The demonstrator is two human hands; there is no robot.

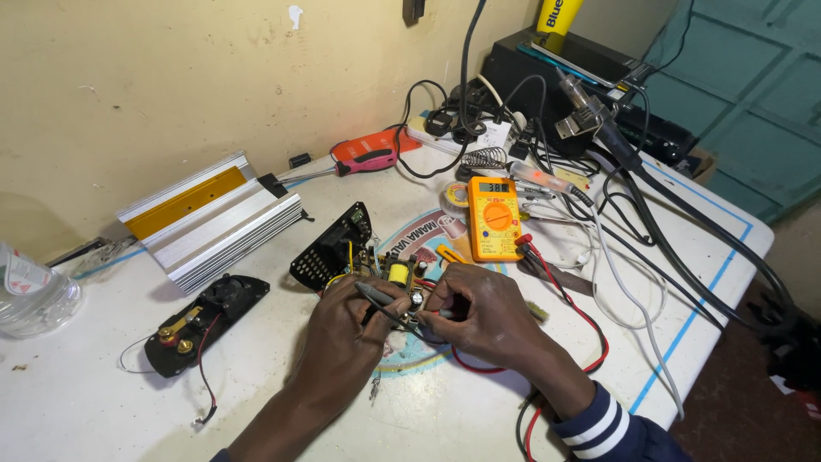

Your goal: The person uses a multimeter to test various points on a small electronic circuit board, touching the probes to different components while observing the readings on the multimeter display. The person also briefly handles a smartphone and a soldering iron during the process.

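Note:
A small circuit board (395, 272) with a yellow transformer and several capacitors lies at the middle of the white table (77, 393). My left hand (346, 338) grips a thin black probe (382, 301) whose tip points at the board. My right hand (481, 316) is closed on a second probe, mostly hidden by its fingers, right beside the board. Red and black leads (575, 308) run from my right hand to an orange multimeter (494, 219) with a lit display just behind the board.
A black plastic casing (332, 246) stands left of the board, another black part with terminals (201, 321) further left. A ribbed aluminium box (209, 218) lies by the wall. Tangled cables, a power strip (462, 133) and a soldering tool (599, 120) crowd the back right.

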